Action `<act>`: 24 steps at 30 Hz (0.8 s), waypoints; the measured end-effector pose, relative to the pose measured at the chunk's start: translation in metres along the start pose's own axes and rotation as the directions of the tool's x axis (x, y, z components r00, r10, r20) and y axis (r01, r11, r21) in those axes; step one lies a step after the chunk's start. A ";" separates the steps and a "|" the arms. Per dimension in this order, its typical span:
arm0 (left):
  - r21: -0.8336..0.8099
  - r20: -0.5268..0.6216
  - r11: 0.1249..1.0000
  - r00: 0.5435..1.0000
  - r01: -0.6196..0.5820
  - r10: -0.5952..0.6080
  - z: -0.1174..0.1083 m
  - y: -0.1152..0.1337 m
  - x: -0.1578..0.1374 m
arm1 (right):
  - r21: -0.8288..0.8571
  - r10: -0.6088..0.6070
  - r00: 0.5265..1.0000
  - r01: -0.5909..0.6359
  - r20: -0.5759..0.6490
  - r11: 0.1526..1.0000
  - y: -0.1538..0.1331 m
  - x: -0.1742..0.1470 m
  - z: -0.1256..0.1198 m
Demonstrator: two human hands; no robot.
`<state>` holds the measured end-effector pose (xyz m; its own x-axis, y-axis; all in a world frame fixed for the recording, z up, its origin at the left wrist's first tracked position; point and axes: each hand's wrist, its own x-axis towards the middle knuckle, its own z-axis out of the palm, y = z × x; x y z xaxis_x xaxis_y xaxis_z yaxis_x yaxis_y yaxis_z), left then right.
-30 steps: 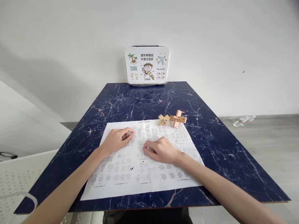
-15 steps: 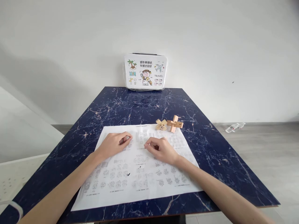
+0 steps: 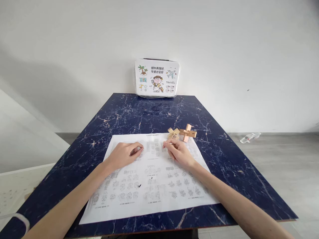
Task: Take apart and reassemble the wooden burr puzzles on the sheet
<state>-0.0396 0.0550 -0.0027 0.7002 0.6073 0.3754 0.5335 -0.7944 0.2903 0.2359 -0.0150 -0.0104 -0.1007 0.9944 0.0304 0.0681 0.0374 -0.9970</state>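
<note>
A large printed instruction sheet (image 3: 154, 212) lies flat on the table, covered in small diagrams. My left hand (image 3: 126, 154) rests on its upper left part, fingers loosely curled and the thumb close to the index finger, with nothing showing between them. Over the upper right of the sheet is my right hand (image 3: 179, 152), its fingers bent in towards the thumb; I see nothing held there. Just beyond those fingers sits a pale wooden cross-shaped puzzle piece (image 3: 173, 132), partly hidden by the hand. Beside it to the right stands a second interlocked wooden puzzle (image 3: 188, 133), marked with a 2.
The dark blue marble-patterned table (image 3: 152, 116) extends back to a wall. A white cartoon-printed case (image 3: 157, 78) in clear wrap stands upright at its far edge. On the floor to the right lies a clear plastic bottle (image 3: 250, 137).
My right hand has moved right and slightly away from me, closer to the wooden puzzles. The left hand stays almost where it was. The whole view has shifted slightly.
</note>
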 end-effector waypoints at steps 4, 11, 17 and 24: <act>-0.008 -0.005 1.000 1.000 0.003 -0.003 -0.001 0.000 0.000 | 0.127 -0.006 1.000 0.008 -0.013 0.992 0.004 0.003 -0.003; -0.011 0.006 1.000 1.000 0.012 -0.012 -0.002 0.001 0.000 | 0.115 -0.018 0.999 0.021 -0.028 0.993 0.004 0.004 -0.003; -0.014 0.018 1.000 1.000 0.023 -0.023 -0.001 0.001 0.000 | 0.087 -0.016 1.000 0.018 -0.026 0.996 0.004 0.004 -0.003; -0.010 0.028 1.000 0.999 0.023 -0.023 0.000 -0.001 -0.002 | -0.018 -0.054 0.997 0.053 -0.054 0.998 0.006 0.004 -0.003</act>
<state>-0.0409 0.0545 -0.0038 0.7009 0.6248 0.3440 0.5446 -0.7803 0.3075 0.2386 -0.0103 -0.0164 -0.0504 0.9949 0.0879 0.0809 0.0918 -0.9925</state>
